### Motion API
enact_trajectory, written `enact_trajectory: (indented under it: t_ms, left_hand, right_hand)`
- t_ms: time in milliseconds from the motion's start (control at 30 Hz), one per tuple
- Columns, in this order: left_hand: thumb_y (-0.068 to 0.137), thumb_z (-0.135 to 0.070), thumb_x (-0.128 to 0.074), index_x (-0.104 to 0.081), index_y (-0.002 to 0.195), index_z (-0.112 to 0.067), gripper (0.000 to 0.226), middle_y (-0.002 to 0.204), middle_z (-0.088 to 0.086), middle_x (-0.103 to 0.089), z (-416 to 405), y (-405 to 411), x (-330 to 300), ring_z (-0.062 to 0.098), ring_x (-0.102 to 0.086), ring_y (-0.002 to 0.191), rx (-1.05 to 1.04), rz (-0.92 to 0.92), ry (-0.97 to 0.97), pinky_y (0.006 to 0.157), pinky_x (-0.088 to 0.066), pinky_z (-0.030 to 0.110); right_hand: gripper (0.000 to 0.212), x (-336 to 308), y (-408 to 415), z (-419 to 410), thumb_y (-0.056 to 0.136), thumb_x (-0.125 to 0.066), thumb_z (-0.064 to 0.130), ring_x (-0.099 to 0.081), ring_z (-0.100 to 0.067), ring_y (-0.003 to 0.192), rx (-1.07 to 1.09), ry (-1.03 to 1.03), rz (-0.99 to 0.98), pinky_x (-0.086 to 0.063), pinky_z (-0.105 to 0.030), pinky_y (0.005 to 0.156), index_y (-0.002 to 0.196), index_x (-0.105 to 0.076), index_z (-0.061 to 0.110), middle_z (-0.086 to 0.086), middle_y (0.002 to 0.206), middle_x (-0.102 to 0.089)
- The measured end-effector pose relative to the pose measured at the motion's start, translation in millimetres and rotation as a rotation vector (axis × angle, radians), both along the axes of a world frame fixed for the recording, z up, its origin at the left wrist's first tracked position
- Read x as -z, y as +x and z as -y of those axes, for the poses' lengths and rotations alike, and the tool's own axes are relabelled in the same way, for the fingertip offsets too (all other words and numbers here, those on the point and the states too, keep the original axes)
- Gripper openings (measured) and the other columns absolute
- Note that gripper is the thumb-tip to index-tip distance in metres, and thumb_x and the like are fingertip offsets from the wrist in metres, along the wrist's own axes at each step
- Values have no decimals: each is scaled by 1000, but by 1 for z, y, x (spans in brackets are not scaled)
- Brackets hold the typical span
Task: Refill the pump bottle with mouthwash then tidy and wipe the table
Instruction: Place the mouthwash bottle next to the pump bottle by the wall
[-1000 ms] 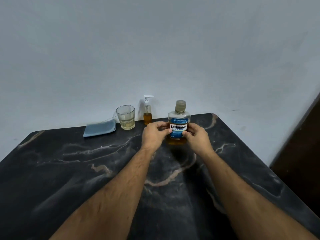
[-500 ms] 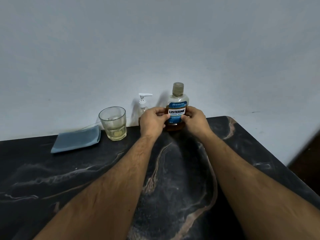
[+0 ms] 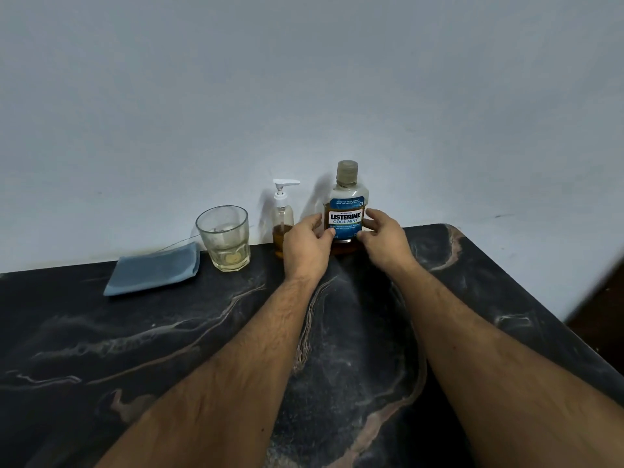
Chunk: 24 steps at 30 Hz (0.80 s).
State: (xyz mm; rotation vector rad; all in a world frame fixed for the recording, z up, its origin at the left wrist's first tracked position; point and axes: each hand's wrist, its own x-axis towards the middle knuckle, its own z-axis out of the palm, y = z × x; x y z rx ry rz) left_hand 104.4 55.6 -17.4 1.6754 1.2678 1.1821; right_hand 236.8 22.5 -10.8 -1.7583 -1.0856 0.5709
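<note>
We hold the clear, amber-filled mouthwash bottle (image 3: 345, 211) with its blue label upright at the bench's (image 3: 101, 349) 12 o'clock edge, left hand (image 3: 305, 246) and right hand (image 3: 385, 239) gripping its sides; the small clear pump bottle (image 3: 283, 224) stands at its 9 o'clock

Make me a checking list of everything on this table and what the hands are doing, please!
Surface: dark marbled table, no spills seen.
Job's things: mouthwash bottle upright, cap on, near the wall; pump bottle upright beside it, partly filled with amber liquid.
Clutter: drinking glass with a little pale liquid; folded blue cloth.
Grippers: left hand and right hand on either side of the mouthwash bottle, fingertips on its label.
Cables: a thin line behind the cloth; cannot tell what.
Surroundings: plain wall.
</note>
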Motion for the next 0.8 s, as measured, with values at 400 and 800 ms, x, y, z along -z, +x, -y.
enact_trajectory:
  t_ms: [400, 800]
  left_hand:
    - [95, -21, -64, -60, 134, -16, 39, 132, 1, -65, 91, -90, -15, 9, -61, 119, -26, -90, -30, 97, -48, 21]
    - [94, -21, -65, -64, 130, -14, 37, 127, 1, -68, 146, -247, -30, 5, -62, 106, -187, -148, -28, 92, -47, 20]
  right_hand:
    - [51, -27, -54, 100, 94, -63, 10, -57, -17, 123, 85, 36, 71, -50, -38, 103, 142, -49, 17, -3, 136, -59]
    - [46, -27, -197, 161, 92, -66, 17, -58, -12, 116, -180, -11, 104, -51, -34, 101, 137, -52, 22, 1, 130, -61]
